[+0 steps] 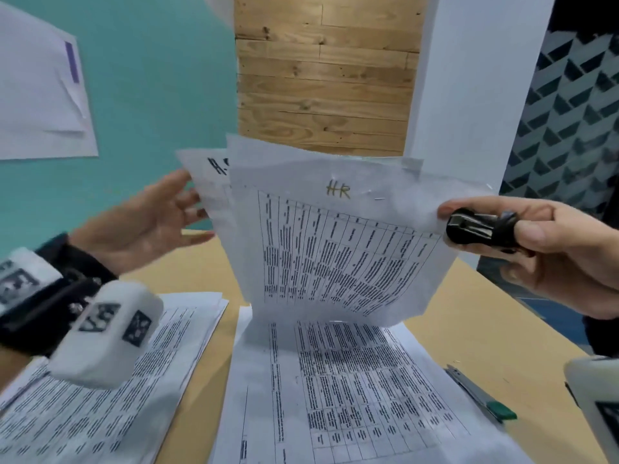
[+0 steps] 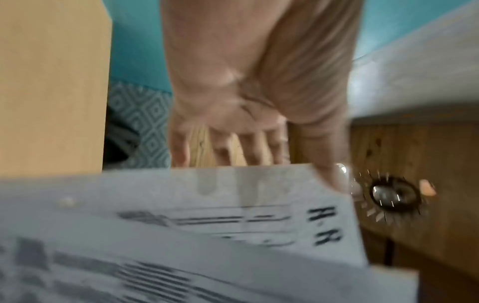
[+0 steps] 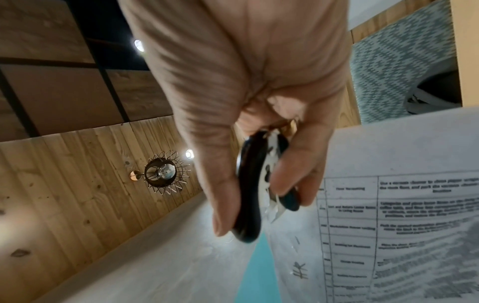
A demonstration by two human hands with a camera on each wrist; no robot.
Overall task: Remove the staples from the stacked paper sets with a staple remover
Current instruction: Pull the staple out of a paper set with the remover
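A printed paper set (image 1: 335,246) marked "HR" stands upright above the table, with a small staple (image 1: 378,198) near its top. My right hand (image 1: 495,226) grips a black staple remover (image 1: 469,229) and pinches the set's top right corner with the thumb. In the right wrist view the staple remover (image 3: 249,194) sits between thumb and fingers beside the paper (image 3: 388,205). A rear sheet (image 1: 211,175) fans out to the left. My left hand (image 1: 187,209) is spread at that sheet's edge. In the blurred left wrist view the fingers (image 2: 246,147) lie straight behind the sheet (image 2: 207,205).
Two stacks of printed sheets lie on the wooden table (image 1: 485,329): one at the left (image 1: 117,380), one in the centre (image 1: 351,380) under the raised set. A metal strip with a green end (image 1: 479,393) lies to the right. A sheet (image 1: 40,95) hangs on the teal wall.
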